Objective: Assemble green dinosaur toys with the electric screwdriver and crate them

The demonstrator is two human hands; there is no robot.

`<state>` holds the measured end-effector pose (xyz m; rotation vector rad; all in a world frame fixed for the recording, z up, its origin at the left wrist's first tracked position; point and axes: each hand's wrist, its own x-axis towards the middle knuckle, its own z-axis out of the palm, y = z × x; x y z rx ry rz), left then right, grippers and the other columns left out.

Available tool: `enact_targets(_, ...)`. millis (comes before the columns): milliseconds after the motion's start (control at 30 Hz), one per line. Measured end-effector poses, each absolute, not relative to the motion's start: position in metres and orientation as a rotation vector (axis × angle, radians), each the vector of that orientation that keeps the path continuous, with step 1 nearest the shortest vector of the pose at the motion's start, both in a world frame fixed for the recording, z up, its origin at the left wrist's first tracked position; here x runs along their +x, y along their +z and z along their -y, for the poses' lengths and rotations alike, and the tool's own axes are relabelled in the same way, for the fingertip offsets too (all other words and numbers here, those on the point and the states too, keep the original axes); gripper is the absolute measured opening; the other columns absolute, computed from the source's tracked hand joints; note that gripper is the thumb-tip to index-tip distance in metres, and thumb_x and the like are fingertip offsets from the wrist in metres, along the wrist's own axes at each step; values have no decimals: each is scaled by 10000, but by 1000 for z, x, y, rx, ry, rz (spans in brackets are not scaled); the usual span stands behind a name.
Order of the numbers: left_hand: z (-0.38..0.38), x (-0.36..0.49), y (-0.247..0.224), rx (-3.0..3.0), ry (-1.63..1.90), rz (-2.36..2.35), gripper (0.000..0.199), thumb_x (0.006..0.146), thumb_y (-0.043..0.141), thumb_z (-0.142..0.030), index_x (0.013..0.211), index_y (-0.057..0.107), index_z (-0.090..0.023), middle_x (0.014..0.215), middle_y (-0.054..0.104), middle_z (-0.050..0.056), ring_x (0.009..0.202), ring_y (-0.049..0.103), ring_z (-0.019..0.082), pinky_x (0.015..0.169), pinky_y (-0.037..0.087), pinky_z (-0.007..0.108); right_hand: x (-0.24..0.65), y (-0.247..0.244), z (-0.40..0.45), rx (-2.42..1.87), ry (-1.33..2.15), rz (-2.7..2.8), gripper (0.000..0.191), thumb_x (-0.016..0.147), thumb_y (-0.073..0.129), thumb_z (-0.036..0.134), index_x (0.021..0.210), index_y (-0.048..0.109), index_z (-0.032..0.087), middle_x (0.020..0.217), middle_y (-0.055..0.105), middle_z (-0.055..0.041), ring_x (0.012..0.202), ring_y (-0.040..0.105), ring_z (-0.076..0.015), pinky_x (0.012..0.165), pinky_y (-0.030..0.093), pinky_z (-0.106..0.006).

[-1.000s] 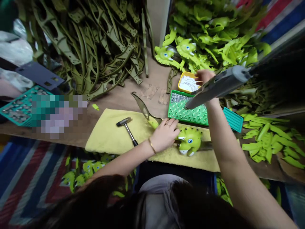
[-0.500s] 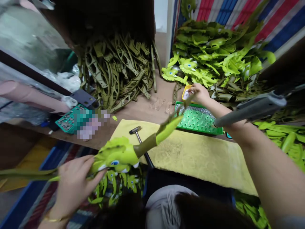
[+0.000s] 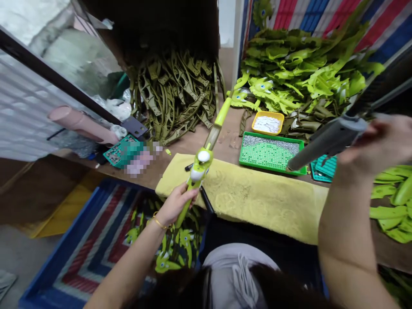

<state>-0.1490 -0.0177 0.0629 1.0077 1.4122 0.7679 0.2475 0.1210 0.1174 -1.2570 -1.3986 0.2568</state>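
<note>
My left hand (image 3: 178,201) is wrapped round a long lime-green and olive dragon-like piece (image 3: 200,165), held upright over the left end of a yellow cloth (image 3: 270,201). My right hand (image 3: 373,137) is raised at the right beside a grey power screwdriver (image 3: 325,143); it is blurred, its fingers partly behind the tool, and its grip is unclear. A hammer (image 3: 207,201) lies on the cloth, partly hidden behind the piece. Behind the cloth stand a green tray of screws (image 3: 273,154) and a yellow tray of small white parts (image 3: 268,123).
Olive parts (image 3: 177,94) are heaped at the back left, lime-green parts (image 3: 296,68) at the back right. More green pieces (image 3: 395,206) lie at the right. A blue-edged bin (image 3: 64,244) stands below left. Teal trays (image 3: 323,167) and a pink cylinder (image 3: 80,124) are also there.
My right hand has left the yellow tray and moved right to the screwdriver. My left hand has moved right, and the green piece has turned from slanted to nearly upright. The view has shifted left.
</note>
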Motion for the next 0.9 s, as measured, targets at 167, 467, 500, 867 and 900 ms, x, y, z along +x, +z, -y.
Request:
enact_targets(167,14,-121,61,839,847,-1308,548,690,659,-648,866,585,-135,591,519,-24,491,438,86,465,346,210,149,95,-22,-940,557,838,163,728,730,318,764,573,295,636,605,71,474,535,-82,397,396,-245)
enact_targets(467,21,-88,54,811,965,-1166,554,727,626,-697,830,591,-154,558,514,-25,474,443,80,442,335,195,42,55,-7,-869,1166,908,212,802,679,362,884,521,247,714,668,57,533,631,-70,518,551,-221)
enact_targets(500,23,-89,54,819,974,-1167,557,728,624,-701,828,588,-154,552,514,-25,469,441,80,439,334,197,42,56,-8,-871,1155,906,218,801,680,368,878,515,248,707,660,58,532,627,-71,514,548,-222)
enact_targets(867,39,-105,45,858,1114,-1218,520,723,662,-679,746,524,-179,551,504,-27,462,429,79,445,339,220,17,67,3,-799,1297,1046,261,813,690,418,849,495,248,685,647,71,519,614,-62,512,533,-210)
enact_targets(900,42,-110,43,852,1116,-1239,519,726,657,-682,742,526,-180,548,506,-25,457,433,81,444,342,223,15,66,3,-780,1341,1084,273,818,681,434,849,483,249,685,640,73,525,612,-61,514,526,-208)
